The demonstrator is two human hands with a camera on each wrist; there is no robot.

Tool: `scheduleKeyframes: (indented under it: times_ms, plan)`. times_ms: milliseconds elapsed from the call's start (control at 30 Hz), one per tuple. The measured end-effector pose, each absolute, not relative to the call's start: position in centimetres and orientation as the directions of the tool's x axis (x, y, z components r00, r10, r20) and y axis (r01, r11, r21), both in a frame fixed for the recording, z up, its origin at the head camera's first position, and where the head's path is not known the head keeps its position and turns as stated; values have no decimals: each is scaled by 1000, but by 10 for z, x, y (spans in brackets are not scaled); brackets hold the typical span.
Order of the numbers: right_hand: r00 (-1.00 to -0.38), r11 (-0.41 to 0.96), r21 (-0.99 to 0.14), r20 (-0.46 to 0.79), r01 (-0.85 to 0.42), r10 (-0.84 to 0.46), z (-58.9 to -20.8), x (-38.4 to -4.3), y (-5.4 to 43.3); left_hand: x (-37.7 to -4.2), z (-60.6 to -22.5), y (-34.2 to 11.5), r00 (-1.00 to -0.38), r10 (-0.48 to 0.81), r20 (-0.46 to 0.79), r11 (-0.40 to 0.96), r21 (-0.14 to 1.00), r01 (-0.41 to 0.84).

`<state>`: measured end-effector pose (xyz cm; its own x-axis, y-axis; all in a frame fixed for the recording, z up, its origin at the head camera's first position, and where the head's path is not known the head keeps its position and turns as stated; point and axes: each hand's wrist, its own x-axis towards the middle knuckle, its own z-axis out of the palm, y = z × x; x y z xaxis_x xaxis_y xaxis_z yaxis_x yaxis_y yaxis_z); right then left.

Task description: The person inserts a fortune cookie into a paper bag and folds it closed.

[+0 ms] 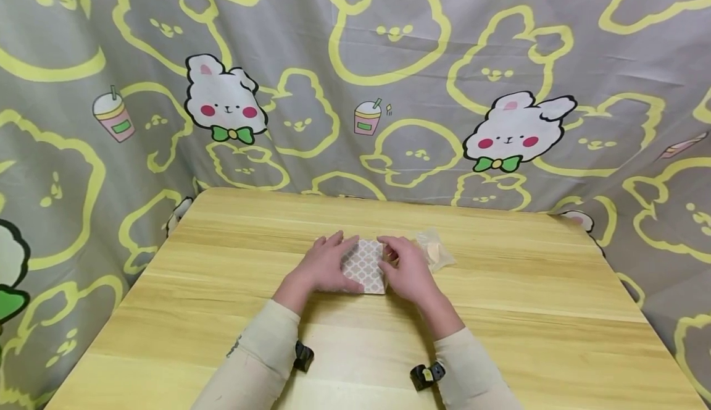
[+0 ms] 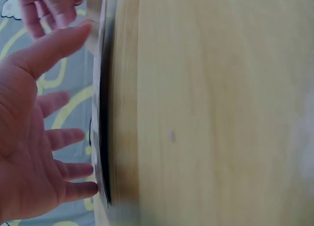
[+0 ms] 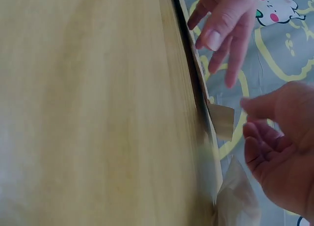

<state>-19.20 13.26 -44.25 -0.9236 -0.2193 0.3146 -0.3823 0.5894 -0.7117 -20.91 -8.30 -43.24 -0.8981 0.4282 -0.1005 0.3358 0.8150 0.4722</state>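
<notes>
A flat piece with a grey and white lattice pattern (image 1: 365, 267) lies on the table between both hands. In the right wrist view a small brown cardboard flap (image 3: 222, 121) stands up from its edge. My left hand (image 1: 329, 265) rests on the left part, fingers spread and thumb near the front edge; in the left wrist view its little finger meets the thin piece (image 2: 96, 137). My right hand (image 1: 409, 268) is at the right edge with its fingers loosely curled, beside the flap (image 3: 228, 125). I see nothing held in it.
Just right of my right hand lies a clear plastic bag (image 1: 437, 252) with something pale inside. The wooden table (image 1: 194, 311) reaches back to a grey curtain (image 1: 311, 39) printed with yellow outlines and white rabbits. Black straps with cameras (image 1: 428, 375) sit on the wrists.
</notes>
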Motion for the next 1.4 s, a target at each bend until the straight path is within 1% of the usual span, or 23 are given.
scheduleKeyframes:
  times_ms: [167,267,433,667,900,1200,1400]
  plan:
    - [-946,657,-681,229,-323,-227,-446,-193,135,-209,-433,-83,-885,445,-133,827,440,350]
    - [-951,694,-650,202,-308,-233,-448,-193,137,-208,-433,-84,-884,441,-154,832,439,339]
    - [-965,721,-642,154,-261,-213,-450,-192,139,-207,-433,-85,-885,433,-171,841,431,329]
    - [-981,742,-644,86,-189,-175,-451,-194,140,-207,-434,-85,-887,434,-159,835,441,330]
    - [-976,736,-643,101,-214,-195,-453,-195,138,-207,-435,-84,-885,439,-158,836,433,337]
    - [-958,711,-649,115,-271,-261,-454,-196,138,-210,-439,-82,-877,463,-127,809,465,360]
    - [-943,689,-656,117,-309,-312,-455,-197,140,-214,-443,-82,-873,479,-91,776,509,373]
